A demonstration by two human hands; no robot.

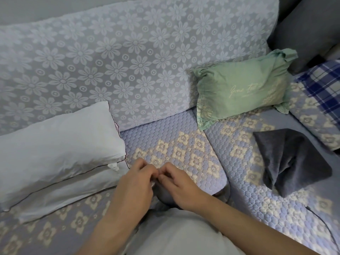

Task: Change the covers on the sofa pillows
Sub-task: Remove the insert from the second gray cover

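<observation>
My left hand (136, 184) and my right hand (177, 184) meet over the front of the sofa seat, fingers curled and fingertips close together. Both pinch the top edge of a dark grey cover (164, 198) lying under them; what the fingertips hold exactly is hidden. To the left, a bare white pillow (55, 144) lies on a second white pillow (64, 196). A green-covered pillow (242, 91) leans against the sofa back at the right. Another dark grey cover (290, 162) lies crumpled on the right seat.
The sofa back wears a pale floral lace throw (119, 61). The seat has a quilted lilac mat (184, 137). A blue plaid cloth (323, 83) and a dark grey cushion (309, 24) sit at the far right. A thin black cable (320, 219) trails at the lower right.
</observation>
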